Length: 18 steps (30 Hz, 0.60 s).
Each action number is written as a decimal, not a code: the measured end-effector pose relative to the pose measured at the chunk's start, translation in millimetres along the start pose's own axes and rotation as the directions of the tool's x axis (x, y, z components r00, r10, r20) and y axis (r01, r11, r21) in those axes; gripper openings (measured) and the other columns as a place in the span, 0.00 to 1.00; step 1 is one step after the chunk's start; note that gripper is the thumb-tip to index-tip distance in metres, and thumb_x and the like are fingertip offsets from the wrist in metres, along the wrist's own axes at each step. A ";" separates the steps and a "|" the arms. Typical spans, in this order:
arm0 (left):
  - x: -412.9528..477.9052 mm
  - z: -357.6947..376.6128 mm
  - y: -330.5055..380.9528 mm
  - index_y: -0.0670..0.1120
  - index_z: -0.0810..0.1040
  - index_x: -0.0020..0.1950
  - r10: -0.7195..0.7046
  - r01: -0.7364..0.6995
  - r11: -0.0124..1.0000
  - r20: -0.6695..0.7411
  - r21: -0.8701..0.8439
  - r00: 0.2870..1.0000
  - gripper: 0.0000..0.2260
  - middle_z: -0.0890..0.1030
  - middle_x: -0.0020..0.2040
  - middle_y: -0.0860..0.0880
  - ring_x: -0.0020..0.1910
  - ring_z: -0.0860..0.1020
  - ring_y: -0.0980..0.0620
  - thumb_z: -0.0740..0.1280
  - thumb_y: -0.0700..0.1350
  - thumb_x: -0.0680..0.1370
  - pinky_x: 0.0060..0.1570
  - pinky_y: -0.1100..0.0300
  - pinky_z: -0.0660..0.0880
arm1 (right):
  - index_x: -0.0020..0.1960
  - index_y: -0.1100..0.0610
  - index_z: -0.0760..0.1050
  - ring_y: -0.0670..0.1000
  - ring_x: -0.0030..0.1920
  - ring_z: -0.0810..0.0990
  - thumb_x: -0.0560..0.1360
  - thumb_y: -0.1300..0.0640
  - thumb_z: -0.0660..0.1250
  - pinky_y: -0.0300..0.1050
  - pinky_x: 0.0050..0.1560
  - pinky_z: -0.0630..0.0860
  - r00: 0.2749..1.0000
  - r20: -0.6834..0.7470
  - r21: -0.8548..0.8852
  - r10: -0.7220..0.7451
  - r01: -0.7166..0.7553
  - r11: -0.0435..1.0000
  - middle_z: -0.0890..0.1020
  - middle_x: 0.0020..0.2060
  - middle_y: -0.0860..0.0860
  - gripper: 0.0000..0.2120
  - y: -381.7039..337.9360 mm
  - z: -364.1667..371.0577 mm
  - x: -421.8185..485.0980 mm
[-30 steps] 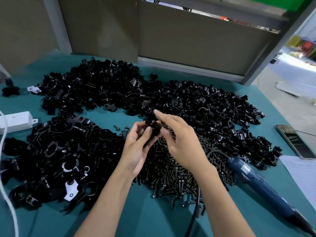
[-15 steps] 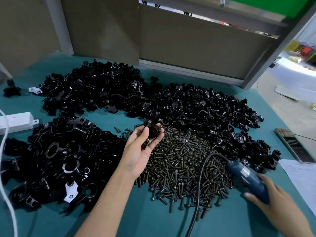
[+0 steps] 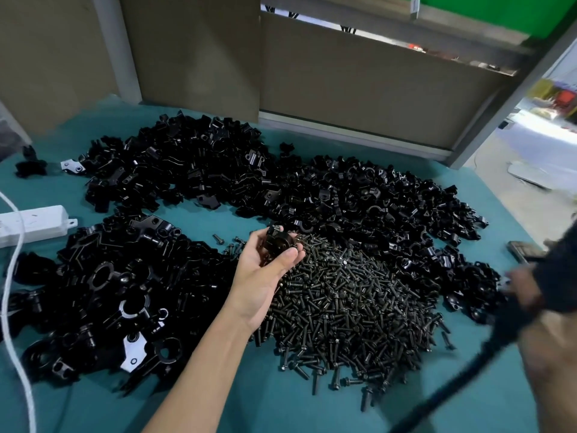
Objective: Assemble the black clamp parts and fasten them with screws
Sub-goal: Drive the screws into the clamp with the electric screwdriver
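My left hand is palm up over the middle of the table and holds a black clamp assembly between thumb and fingers. Under and right of it spreads a big heap of dark screws. My right hand is at the right edge, blurred by motion, gripping the electric screwdriver lifted off the table, its black cable trailing down to the bottom edge. Piles of black clamp parts lie at the back, at the right and at the near left.
The table has a teal mat. A white power strip with a white cord sits at the left edge. A phone lies at the right, partly hidden behind the screwdriver. Brown panels stand behind the table.
My right hand left the clamp, reached right, took the screwdriver off the table and has lifted it. My left hand has kept holding the clamp in about the same place.
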State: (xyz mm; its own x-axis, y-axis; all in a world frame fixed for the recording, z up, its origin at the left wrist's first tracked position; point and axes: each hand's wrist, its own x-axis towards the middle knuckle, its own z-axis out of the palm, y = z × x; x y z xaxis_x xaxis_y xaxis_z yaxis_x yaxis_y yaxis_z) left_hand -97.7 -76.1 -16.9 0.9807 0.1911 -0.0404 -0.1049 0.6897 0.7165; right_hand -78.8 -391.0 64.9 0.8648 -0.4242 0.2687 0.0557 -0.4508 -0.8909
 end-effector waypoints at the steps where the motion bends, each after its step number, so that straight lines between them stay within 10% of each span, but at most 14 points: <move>1: -0.4 0.1 0.1 0.43 0.76 0.60 0.003 -0.003 1.000 0.002 0.012 1.000 0.25 0.85 0.51 0.49 0.54 0.83 0.47 0.79 0.43 0.66 0.57 0.58 0.79 | 0.67 0.55 0.74 0.52 0.44 0.81 0.65 0.39 0.72 0.54 0.57 0.78 1.000 -0.001 0.142 0.009 -0.009 0.990 0.83 0.45 0.52 0.35 -22.1 14.1 -2.8; 6: -1.8 0.7 1.3 0.45 0.79 0.59 -0.002 0.006 0.995 -0.039 0.095 0.999 0.22 0.85 0.51 0.46 0.53 0.84 0.47 0.76 0.40 0.66 0.59 0.56 0.79 | 0.59 0.58 0.71 0.47 0.35 0.77 0.75 0.57 0.70 0.42 0.40 0.77 0.981 0.161 0.785 -0.111 -0.059 0.617 0.79 0.35 0.46 0.16 -99.9 83.0 -13.2; 11: -4.6 3.5 4.5 0.48 0.80 0.58 0.002 0.005 0.988 -0.042 0.153 0.999 0.25 0.84 0.54 0.45 0.57 0.82 0.42 0.78 0.42 0.62 0.64 0.50 0.76 | 0.57 0.59 0.70 0.49 0.29 0.74 0.72 0.65 0.72 0.42 0.33 0.75 0.942 0.335 0.851 0.027 -0.315 0.420 0.76 0.33 0.50 0.17 -146.4 134.1 -8.0; 18: -7.0 6.6 4.2 0.58 0.81 0.56 0.048 -0.037 0.963 -0.032 0.267 0.998 0.25 0.83 0.57 0.42 0.64 0.77 0.36 0.81 0.50 0.60 0.70 0.41 0.69 | 0.52 0.61 0.69 0.50 0.25 0.71 0.73 0.67 0.69 0.42 0.29 0.73 0.931 0.351 0.831 0.101 -0.360 0.424 0.73 0.30 0.52 0.11 -160.2 166.6 -7.2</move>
State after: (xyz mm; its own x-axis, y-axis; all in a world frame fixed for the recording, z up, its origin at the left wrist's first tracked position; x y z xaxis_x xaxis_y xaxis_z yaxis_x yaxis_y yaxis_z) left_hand -104.0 -79.2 -9.0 0.9688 0.2463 -0.0287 -0.0937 0.4708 0.8773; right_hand -10.8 -184.9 144.7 0.9859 -0.1641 0.0318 0.1274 0.6141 -0.7789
